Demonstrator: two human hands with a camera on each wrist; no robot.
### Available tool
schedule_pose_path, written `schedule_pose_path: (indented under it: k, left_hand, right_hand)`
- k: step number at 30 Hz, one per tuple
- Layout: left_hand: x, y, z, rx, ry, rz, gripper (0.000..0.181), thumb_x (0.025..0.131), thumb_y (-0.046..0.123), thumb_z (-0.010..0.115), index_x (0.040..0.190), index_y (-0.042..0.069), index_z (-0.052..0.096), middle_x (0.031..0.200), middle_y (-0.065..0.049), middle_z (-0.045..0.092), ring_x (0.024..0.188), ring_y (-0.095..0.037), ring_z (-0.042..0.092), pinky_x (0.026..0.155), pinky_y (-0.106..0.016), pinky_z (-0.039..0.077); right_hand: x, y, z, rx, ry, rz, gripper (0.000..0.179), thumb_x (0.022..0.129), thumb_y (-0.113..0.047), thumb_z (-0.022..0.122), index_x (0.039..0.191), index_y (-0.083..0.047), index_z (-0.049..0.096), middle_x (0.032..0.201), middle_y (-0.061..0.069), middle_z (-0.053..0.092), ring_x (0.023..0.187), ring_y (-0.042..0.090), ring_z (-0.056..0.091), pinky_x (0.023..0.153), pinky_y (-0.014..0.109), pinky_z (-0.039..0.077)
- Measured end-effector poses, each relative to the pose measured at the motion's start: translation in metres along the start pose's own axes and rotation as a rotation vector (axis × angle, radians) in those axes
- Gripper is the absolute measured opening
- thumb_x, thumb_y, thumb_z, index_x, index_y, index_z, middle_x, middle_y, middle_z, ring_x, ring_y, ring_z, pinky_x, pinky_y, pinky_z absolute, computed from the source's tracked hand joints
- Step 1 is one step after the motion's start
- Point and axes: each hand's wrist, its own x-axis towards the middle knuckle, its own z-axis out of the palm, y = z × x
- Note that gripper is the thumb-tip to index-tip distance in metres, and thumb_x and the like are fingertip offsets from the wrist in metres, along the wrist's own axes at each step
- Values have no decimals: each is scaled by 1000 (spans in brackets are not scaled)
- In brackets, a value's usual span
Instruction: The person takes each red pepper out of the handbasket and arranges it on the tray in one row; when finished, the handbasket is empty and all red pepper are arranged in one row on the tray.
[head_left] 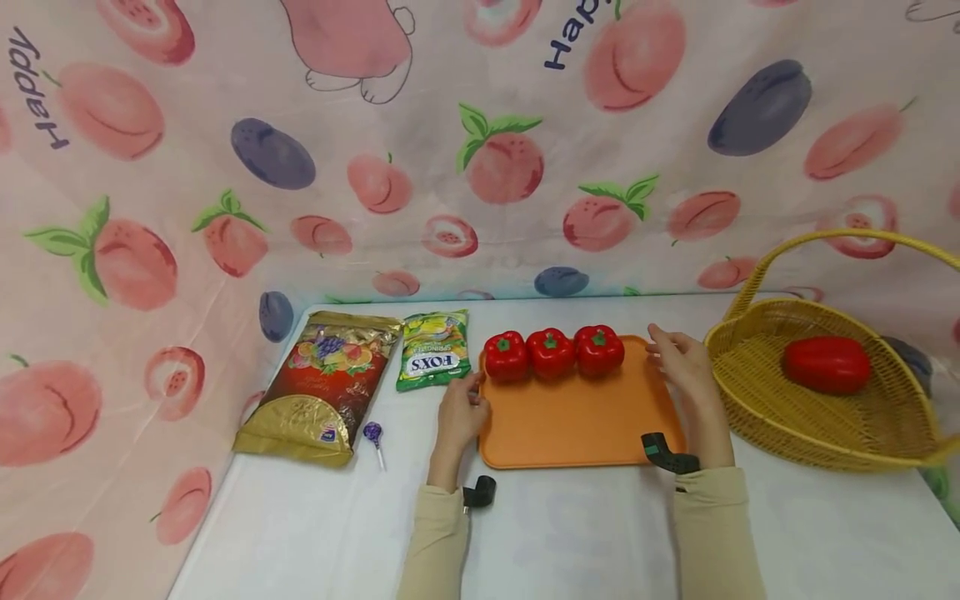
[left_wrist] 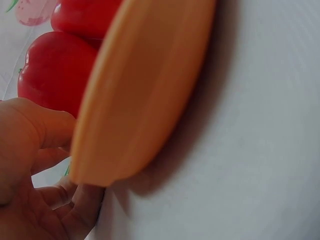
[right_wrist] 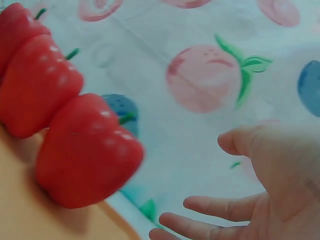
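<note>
Orange tray [head_left: 577, 429] with red peppers [head_left: 551, 354] was flanked by left hand [head_left: 459, 411] and right hand [head_left: 690, 375], fingers loosely parted, nothing gripped.

Left forearm [head_left: 446, 468] pointing forward, beige cloth sleeve [head_left: 435, 546]; bare left hand [head_left: 461, 410]: fingers loosely bent, thumb apart. Right forearm [head_left: 714, 440] likewise sleeved; bare right hand [head_left: 686, 368]: fingers extended, thumb spread, palm inward.

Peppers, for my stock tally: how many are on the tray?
3, in a row along the far side of the tray: left pepper near the corner, middle pepper beside it, then right pepper. None seems hidden.
</note>
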Motion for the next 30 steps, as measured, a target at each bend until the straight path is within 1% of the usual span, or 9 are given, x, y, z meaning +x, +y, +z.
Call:
schedule_pose_path:
  k: [3, 7, 9, 12, 16, 21, 24, 27, 30]
  left_hand:
    - [-1, -1, 0, 8, 4, 4, 48, 84, 0, 64, 131, 3, 62, 108, -13, 59, 88, -22, 60, 80, -38, 51]
    - [-2, -2, 1, 15, 10, 16, 47, 84, 1, 64, 131, 2, 62, 107, -13, 59, 87, -22, 59, 80, -38, 50]
    - [-2, -2, 1, 15, 9, 22, 47, 84, 1, 64, 131, 2, 62, 108, -13, 59, 87, -23, 60, 80, -39, 50]
    - [-2, -2, 1, 12, 4, 26, 47, 84, 1, 64, 131, 2, 62, 108, -13, 59, 87, -22, 60, 80, -39, 50]
    - [0, -3, 1, 3, 7, 27, 49, 83, 0, 64, 132, 2, 61, 109, -14, 59, 88, -23, 60, 80, -38, 51]
    - [0, -2, 2, 8, -1, 8, 49, 84, 1, 64, 133, 3, 61, 109, -13, 58, 87, -21, 58, 80, -37, 50]
    - [0, -2, 1, 10, 4, 11, 48, 84, 0, 64, 132, 3, 62, 109, -13, 58, 87, -21, 59, 80, -37, 50]
    - [-1, -2, 0, 5, 7, 24, 48, 84, 0, 65, 131, 3, 62, 109, -13, 59, 87, -22, 59, 79, -38, 50]
    - [-2, -3, 0, 4, 0, 23, 48, 84, 1, 64, 132, 3, 61, 108, -13, 58, 86, -21, 57, 79, -38, 50]
  right_hand:
    - [-3, -3, -12, 38, 23, -49, 65, 97, -52, 50, 130, 4, 52, 112, 16, 67, 80, -1, 62, 74, 22, 55]
    - [-7, -6, -28, 183, 89, -56, 40, 96, -46, 57, 112, -9, 60, 82, -13, 65, 73, -2, 65, 66, 20, 55]
    - [-11, -8, -35, 267, 147, -45, 26, 95, -40, 61, 101, -15, 60, 75, -16, 65, 69, 0, 65, 62, 18, 54]
    - [-15, -10, -47, 369, 221, -30, 18, 94, -31, 64, 96, -14, 62, 71, -13, 66, 65, 1, 64, 59, 15, 52]
    - [-18, -11, -63, 369, 315, -20, 13, 92, -27, 65, 94, -15, 64, 69, -15, 66, 65, -1, 62, 57, 13, 48]
    - [-17, -4, -81, 170, 421, 37, 12, 91, -37, 65, 92, -25, 63, 81, -17, 59, 76, 0, 53, 67, 16, 42]
    - [-16, 2, -88, -3, 474, 85, 26, 91, -46, 61, 103, -24, 64, 88, -15, 52, 83, 3, 46, 76, 23, 37]
    - [-13, 10, -94, -74, 506, 106, 48, 90, -48, 59, 123, -13, 64, 90, -14, 52, 90, 10, 48, 78, 28, 37]
    - [-12, 17, -103, -134, 542, 106, 59, 90, -47, 57, 134, -6, 58, 97, -5, 53, 101, 23, 50, 77, 31, 37]
